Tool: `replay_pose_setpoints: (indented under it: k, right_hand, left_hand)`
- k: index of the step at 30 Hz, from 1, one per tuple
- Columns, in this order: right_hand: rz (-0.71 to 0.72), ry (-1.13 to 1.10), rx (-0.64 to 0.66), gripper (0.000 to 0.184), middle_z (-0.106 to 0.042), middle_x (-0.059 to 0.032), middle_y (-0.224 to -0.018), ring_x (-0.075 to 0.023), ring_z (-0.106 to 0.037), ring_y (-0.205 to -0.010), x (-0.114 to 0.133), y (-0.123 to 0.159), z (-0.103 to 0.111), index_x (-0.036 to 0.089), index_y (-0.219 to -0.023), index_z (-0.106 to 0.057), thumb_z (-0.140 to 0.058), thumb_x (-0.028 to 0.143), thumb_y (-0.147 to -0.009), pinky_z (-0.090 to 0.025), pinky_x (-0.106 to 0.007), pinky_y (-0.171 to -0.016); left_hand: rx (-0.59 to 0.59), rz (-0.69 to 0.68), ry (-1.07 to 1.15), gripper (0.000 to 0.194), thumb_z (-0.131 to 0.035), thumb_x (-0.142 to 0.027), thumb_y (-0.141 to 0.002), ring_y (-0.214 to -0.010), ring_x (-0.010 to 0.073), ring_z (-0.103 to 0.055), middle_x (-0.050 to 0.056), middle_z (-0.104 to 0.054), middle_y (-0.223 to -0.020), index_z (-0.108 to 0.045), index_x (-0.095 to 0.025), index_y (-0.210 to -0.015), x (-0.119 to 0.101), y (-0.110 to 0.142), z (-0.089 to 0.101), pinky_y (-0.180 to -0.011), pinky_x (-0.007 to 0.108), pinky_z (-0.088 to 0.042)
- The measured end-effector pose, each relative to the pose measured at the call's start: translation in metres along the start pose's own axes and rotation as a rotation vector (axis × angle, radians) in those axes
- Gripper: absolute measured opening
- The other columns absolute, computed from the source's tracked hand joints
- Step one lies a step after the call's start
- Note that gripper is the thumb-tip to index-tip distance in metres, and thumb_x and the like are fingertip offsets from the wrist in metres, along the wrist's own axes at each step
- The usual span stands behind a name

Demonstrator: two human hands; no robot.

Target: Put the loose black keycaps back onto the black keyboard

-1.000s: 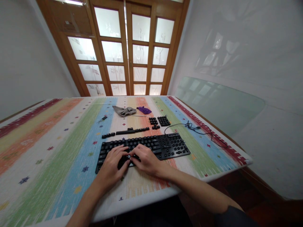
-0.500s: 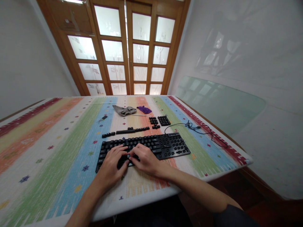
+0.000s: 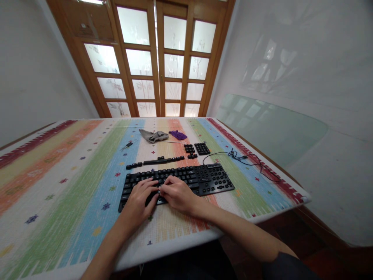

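A black keyboard [image 3: 186,179] lies on the striped tablecloth; its right-hand section shows bare stems where keycaps are off. My left hand [image 3: 142,196] rests over the keyboard's left part, fingers stretched across the keys and thumb apart at the front edge. Close beside it, my right hand [image 3: 180,195] bends over the lower middle of the keyboard, its thumb and fingers pinched together. Whatever is between those fingertips is hidden. Behind the keyboard lie a long row of loose keycaps [image 3: 163,160], a small block of keycaps [image 3: 189,148] and a larger block of keycaps [image 3: 202,148].
A grey cloth [image 3: 154,136] and a purple cloth [image 3: 178,135] lie farther back, with a thin rod [image 3: 171,142] in front. A small black object [image 3: 128,145] sits to the left. The keyboard's cable [image 3: 244,158] coils on the right, near the table edge.
My right hand's fingers have closed more tightly and turned slightly over the keys. My left hand stays nearly in place, its thumb and index finger a little farther from the right hand.
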State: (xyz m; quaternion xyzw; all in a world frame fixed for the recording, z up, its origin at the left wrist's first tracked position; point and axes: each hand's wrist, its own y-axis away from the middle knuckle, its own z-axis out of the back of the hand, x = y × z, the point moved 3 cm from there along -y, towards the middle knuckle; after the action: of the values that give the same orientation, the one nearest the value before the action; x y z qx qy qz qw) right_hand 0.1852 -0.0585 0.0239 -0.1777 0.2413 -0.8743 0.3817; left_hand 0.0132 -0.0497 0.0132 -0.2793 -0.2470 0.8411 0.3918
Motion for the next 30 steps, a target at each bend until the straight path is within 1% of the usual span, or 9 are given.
replay_pose_setpoints:
  k: [4,7,10,12,16,20,22,26,30]
  right_hand:
    - [0.191,0.209,0.082,0.014,-0.066,-0.0077,-0.084,-0.0198,-0.057,-0.083,0.011,-0.003,0.004,0.014,-0.090,-0.063,-0.052,0.011,-0.097,-0.046,-0.030,-0.070]
    - [0.285,0.341,0.146,0.017,-0.065,-0.0083,-0.080,-0.0212,-0.055,-0.083,0.022,-0.003,0.004,0.012,-0.090,-0.062,-0.048,0.010,-0.098,-0.045,-0.032,-0.069]
    - [0.360,0.383,0.149,0.015,-0.062,-0.0089,-0.077,-0.0222,-0.054,-0.083,0.031,-0.002,0.001,0.011,-0.091,-0.062,-0.048,0.009,-0.096,-0.044,-0.033,-0.069]
    - [0.371,0.334,0.137,0.012,-0.062,-0.0088,-0.076,-0.0223,-0.054,-0.082,0.029,-0.002,0.000,0.012,-0.090,-0.062,-0.051,0.011,-0.094,-0.044,-0.033,-0.070]
    - [0.259,0.123,0.062,0.007,-0.062,-0.0071,-0.074,-0.0225,-0.054,-0.081,0.006,-0.012,0.009,0.017,-0.083,-0.062,-0.058,0.018,-0.088,-0.045,-0.034,-0.070]
    - [0.040,-0.022,-0.037,0.009,-0.067,-0.0073,-0.078,-0.0218,-0.055,-0.083,-0.034,-0.033,0.020,0.017,-0.084,-0.067,-0.059,0.012,-0.085,-0.045,-0.033,-0.075]
    - [-0.054,-0.076,-0.030,0.012,-0.071,-0.0067,-0.082,-0.0223,-0.056,-0.089,-0.054,-0.045,0.020,0.017,-0.087,-0.069,-0.060,0.009,-0.084,-0.046,-0.035,-0.081]
    - [-0.182,-0.156,0.097,0.016,-0.075,-0.0059,-0.091,-0.0210,-0.058,-0.092,-0.091,-0.069,0.009,0.016,-0.091,-0.074,-0.064,0.006,-0.083,-0.044,-0.034,-0.087]
    - [-0.287,-0.146,0.194,0.016,-0.076,-0.0075,-0.096,-0.0221,-0.057,-0.097,-0.116,-0.086,-0.005,0.015,-0.096,-0.077,-0.066,0.009,-0.086,-0.043,-0.034,-0.090]
  left_hand:
    - [0.007,-0.023,-0.060,0.016,-0.052,-0.022,-0.096,-0.119,0.0293,-0.059,0.009,-0.069,-0.116,-0.067,-0.020,-0.102,-0.002,-0.001,0.001,-0.099,0.052,-0.051]
    - [0.026,-0.076,-0.135,0.020,-0.052,-0.019,-0.092,-0.120,0.0327,-0.057,0.012,-0.068,-0.119,-0.067,-0.018,-0.104,-0.005,0.000,0.002,-0.099,0.055,-0.050]
    - [0.044,-0.119,-0.175,0.030,-0.048,-0.012,-0.086,-0.122,0.0345,-0.056,0.014,-0.066,-0.124,-0.067,-0.015,-0.108,-0.007,0.001,0.002,-0.101,0.058,-0.049]
    - [0.051,-0.112,-0.169,0.032,-0.047,-0.011,-0.086,-0.122,0.0336,-0.057,0.014,-0.066,-0.124,-0.068,-0.016,-0.110,-0.008,0.002,0.002,-0.101,0.057,-0.050]
    - [0.034,-0.053,-0.135,0.027,-0.051,-0.020,-0.094,-0.123,0.0305,-0.061,0.013,-0.068,-0.124,-0.066,-0.017,-0.117,-0.007,0.003,0.001,-0.103,0.052,-0.053]
    - [0.056,-0.110,-0.152,0.039,-0.048,-0.022,-0.099,-0.131,0.0285,-0.057,0.013,-0.062,-0.137,-0.056,-0.016,-0.137,-0.007,0.006,-0.004,-0.108,0.050,-0.050]
    - [0.095,-0.150,-0.167,0.043,-0.045,-0.022,-0.101,-0.134,0.0279,-0.054,0.013,-0.058,-0.143,-0.051,-0.016,-0.143,-0.006,0.007,-0.007,-0.110,0.050,-0.048]
    - [0.165,-0.131,-0.202,0.045,-0.044,-0.028,-0.103,-0.138,0.0269,-0.049,0.013,-0.052,-0.148,-0.048,-0.016,-0.146,-0.003,0.010,-0.011,-0.113,0.050,-0.045]
    - [0.193,-0.137,-0.219,0.044,-0.045,-0.030,-0.103,-0.139,0.0268,-0.048,0.013,-0.052,-0.148,-0.050,-0.014,-0.144,-0.005,0.010,-0.009,-0.113,0.049,-0.044]
